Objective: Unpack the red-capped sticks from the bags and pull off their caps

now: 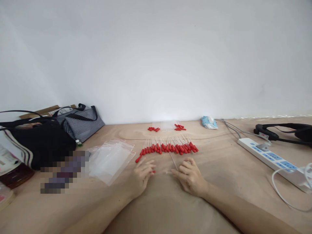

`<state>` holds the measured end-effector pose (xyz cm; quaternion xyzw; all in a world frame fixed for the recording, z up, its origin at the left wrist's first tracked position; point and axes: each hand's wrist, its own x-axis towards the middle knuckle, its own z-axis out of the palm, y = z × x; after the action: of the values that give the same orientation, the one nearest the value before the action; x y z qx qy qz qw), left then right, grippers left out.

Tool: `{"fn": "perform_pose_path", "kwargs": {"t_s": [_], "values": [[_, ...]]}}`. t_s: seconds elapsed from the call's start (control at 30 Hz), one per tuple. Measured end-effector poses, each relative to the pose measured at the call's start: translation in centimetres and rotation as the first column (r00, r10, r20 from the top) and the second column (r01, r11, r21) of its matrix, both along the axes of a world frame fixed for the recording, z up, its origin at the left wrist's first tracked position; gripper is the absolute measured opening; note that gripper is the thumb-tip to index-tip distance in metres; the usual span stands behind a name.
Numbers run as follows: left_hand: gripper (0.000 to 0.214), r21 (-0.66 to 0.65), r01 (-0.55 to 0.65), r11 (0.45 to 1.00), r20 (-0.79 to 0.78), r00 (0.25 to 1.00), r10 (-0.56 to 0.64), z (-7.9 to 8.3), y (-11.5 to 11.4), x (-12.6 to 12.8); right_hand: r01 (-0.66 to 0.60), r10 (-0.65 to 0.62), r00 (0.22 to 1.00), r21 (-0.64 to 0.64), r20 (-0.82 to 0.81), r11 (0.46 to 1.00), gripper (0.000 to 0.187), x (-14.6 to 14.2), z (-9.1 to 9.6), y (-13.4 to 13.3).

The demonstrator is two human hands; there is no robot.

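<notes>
A row of several clear droppers with red bulbs (170, 148) lies across the wooden table (219, 169) just beyond my hands. My left hand (142, 175) rests on the table, its fingers curled and pinching a red bulb (153, 171) at their tips. My right hand (191, 177) lies beside it with fingers bent, touching a thin clear tube (173, 161) that points toward the row. Whether bulb and tube belong to one dropper I cannot tell. A smaller group of droppers (168, 127) lies farther back near the wall.
Clear zip bags (109, 159) lie left of my hands. A black bag (36, 143) and a striped bag (80, 122) stand at the far left. On the right are a blue packet (209, 122), a white power strip (268, 156) with cables, and a black headset (280, 131).
</notes>
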<state>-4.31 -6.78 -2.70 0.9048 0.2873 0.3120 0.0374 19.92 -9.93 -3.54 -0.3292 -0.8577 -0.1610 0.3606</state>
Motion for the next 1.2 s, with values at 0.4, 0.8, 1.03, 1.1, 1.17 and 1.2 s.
{"fn": "perform_pose_path", "kwargs": {"t_s": [0.4,0.8,1.03,1.1,1.17,1.2], "values": [[0.016,0.004,-0.581,0.814,-0.055,0.813,0.58,0.7,3.2,0.4,0.071,-0.217,0.899,-0.364,-0.379,0.929,0.025,0.2,-1.8,2.2],[0.029,-0.085,-0.828,0.554,-0.344,0.546,0.763,3.6,6.6,-0.7,-0.009,-0.157,0.943,-0.496,-0.293,0.868,0.023,-0.5,-0.5,2.1],[0.033,-0.054,-0.811,0.583,-0.399,0.553,0.732,3.3,6.9,-0.3,-0.025,-0.113,0.965,-0.514,-0.235,0.857,0.031,-0.1,-0.3,1.6],[0.036,-0.063,-0.808,0.586,-0.399,0.558,0.727,3.2,7.0,-0.2,-0.025,-0.103,0.97,-0.512,-0.219,0.859,0.031,0.0,-0.3,1.6],[0.037,-0.073,-0.806,0.587,-0.396,0.563,0.725,3.1,7.1,-0.1,-0.014,-0.104,0.974,-0.513,-0.2,0.858,0.03,0.1,-0.3,1.5],[0.035,-0.077,-0.807,0.586,-0.395,0.564,0.725,3.1,7.2,-0.1,-0.007,-0.106,0.976,-0.513,-0.191,0.859,0.03,0.2,-0.4,1.5]]}}
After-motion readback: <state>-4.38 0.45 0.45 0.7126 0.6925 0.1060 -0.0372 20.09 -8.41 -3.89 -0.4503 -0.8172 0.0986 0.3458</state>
